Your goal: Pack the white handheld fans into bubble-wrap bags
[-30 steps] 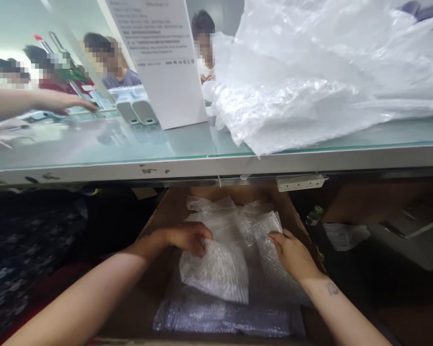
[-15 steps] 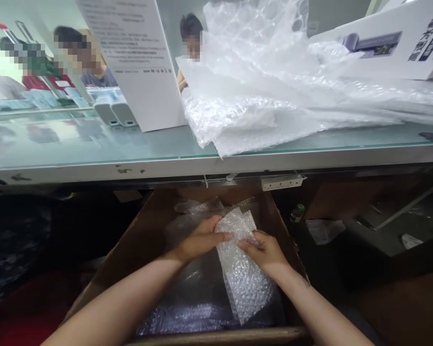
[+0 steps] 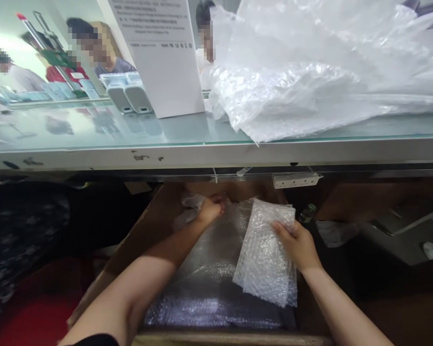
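Right hand (image 3: 294, 242), as I watch from afar: grasping a thin stack of clear, rectangular bubble-wrap pieces (image 3: 261, 254), thumb on top, along the stack's right edge. The stack shows over the right half of an open, brown cardboard box (image 3: 238, 339). My left hand (image 3: 212, 207) is at the box's far end, fingers curled, beside crumpled clear bubble wrap (image 3: 192, 200); from here I cannot tell whether they pinch any. More glossy clear wrapping (image 3: 209, 312) lies along the near side inside. Above: a glass-topped table (image 3: 94, 137) carrying a tall white printed carton (image 3: 173, 86) and a heap of whitish bubble wrap (image 3: 292, 101).
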Available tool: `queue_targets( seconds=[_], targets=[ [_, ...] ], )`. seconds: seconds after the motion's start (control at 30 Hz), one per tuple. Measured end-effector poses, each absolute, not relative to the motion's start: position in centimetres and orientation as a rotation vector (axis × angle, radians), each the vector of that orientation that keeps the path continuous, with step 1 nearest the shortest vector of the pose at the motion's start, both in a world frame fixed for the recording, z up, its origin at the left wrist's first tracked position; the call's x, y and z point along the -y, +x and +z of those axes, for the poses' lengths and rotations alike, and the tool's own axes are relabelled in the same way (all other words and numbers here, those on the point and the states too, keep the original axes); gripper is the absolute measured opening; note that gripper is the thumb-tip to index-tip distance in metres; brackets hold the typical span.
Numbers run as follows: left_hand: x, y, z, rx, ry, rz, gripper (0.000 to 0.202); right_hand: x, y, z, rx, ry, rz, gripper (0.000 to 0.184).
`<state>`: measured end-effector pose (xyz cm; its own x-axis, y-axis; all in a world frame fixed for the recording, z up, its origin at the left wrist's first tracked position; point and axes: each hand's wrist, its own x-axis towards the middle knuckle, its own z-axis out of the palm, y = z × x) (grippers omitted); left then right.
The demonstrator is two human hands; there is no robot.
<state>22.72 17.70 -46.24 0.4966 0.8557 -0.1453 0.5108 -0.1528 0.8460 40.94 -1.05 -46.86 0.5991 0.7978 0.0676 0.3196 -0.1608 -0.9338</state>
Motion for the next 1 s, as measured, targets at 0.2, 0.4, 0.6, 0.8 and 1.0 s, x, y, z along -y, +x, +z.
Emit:
queue_targets(
  seconds=[0.2,0.4,0.6,0.8,1.0],
  targets=[
    [-17.4,18.0,-55.3,-1.302,1.85,0.279,0.021,2.2,42.4,-49.2,0.882,-2.017,0.132,0.058],
    [-16.9,19.1,-57.5,-1.143,1.756,0.307,0.026,2.0,42.2,-50.9,1.032,-1.97,0.291,0.07],
    [-16.8,19.3,-49.5,-0.906,1.508,0.468,0.033,1.2,41.4,-50.9,1.191,-1.934,0.292,0.047],
    [-12.9,18.9,-41.4,-0.589,1.608,0.816,0.026,0.4,40.1,-48.0,1.193,-1.654,0.799,0.021],
    [-9.2,20.1,-41.1,0.153,2.737,0.39,0.035,0.6,40.5,-46.9,1.006,-1.391,1.157,0.068]
  ],
)
